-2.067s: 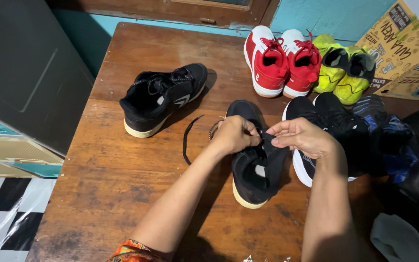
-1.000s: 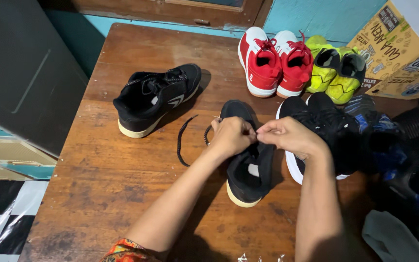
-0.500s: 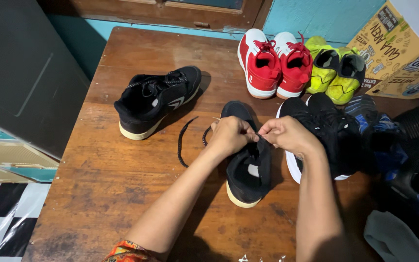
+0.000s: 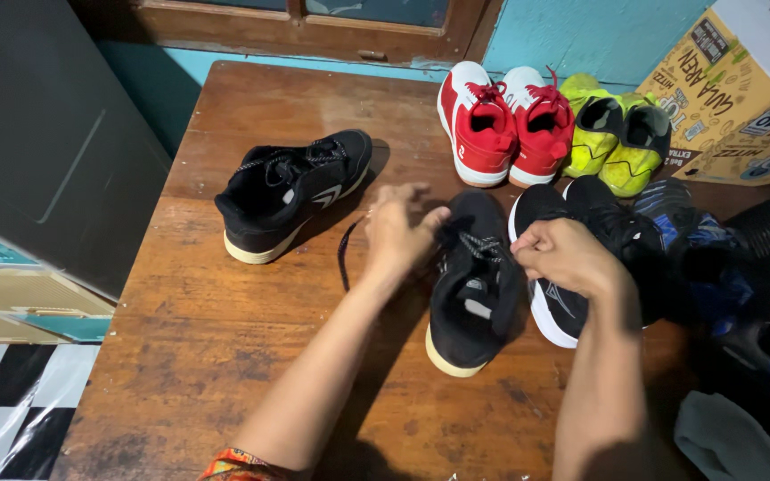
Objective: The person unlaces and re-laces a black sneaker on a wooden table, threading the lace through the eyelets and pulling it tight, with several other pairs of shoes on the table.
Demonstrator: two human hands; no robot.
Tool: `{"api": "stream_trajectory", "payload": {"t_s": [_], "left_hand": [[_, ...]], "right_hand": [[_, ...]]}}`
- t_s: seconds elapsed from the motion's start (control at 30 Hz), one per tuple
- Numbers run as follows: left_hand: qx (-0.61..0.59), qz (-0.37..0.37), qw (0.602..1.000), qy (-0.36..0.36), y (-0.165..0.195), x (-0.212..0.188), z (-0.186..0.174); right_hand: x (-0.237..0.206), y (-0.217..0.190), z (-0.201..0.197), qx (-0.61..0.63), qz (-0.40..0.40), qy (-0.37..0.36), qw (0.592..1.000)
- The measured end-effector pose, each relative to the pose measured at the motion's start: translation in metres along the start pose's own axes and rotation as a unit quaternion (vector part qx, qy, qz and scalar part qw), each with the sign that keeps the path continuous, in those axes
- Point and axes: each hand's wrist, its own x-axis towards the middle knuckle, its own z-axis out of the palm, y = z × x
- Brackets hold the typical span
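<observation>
A black sneaker with a cream sole (image 4: 472, 294) lies in the middle of the brown wooden table (image 4: 225, 356), toe toward me. My left hand (image 4: 400, 230) is at its upper left, fingers partly spread, pulling the black lace (image 4: 346, 254) that loops onto the table. My right hand (image 4: 563, 256) is closed on the other lace end at the shoe's right side. Its matching black sneaker (image 4: 291, 191) rests to the left, apart from both hands.
At the back stand a pair of red sneakers (image 4: 505, 125) and a yellow-green pair (image 4: 617, 134). A black-and-white shoe (image 4: 572, 267) and blue-black shoes (image 4: 697, 249) crowd the right. A cardboard box (image 4: 733, 80) sits at the back right, a dark cabinet (image 4: 46, 134) on the left.
My hands have drawn apart: the left hand moved left and opened its fingers, the right stayed by the shoe's right side. The lace is being drawn through the eyelets.
</observation>
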Motion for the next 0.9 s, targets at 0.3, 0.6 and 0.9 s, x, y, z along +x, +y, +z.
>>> {"api": "stream_trajectory", "payload": {"t_s": [0.3, 0.6, 0.9], "left_hand": [[-0.347, -0.338, 0.861, -0.155, -0.069, 0.023, 0.029], [-0.458, -0.35, 0.804, -0.147, -0.028, 0.033, -0.015], [-0.456, -0.207, 0.864, -0.057, 0.002, 0.038, -0.049]], "right_hand": [[0.006, -0.013, 0.016, 0.0, -0.058, 0.006, 0.998], [-0.008, -0.038, 0.024, 0.206, -0.138, -0.007, 0.969], [-0.019, -0.038, 0.016, 0.237, -0.239, -0.055, 0.94]]}}
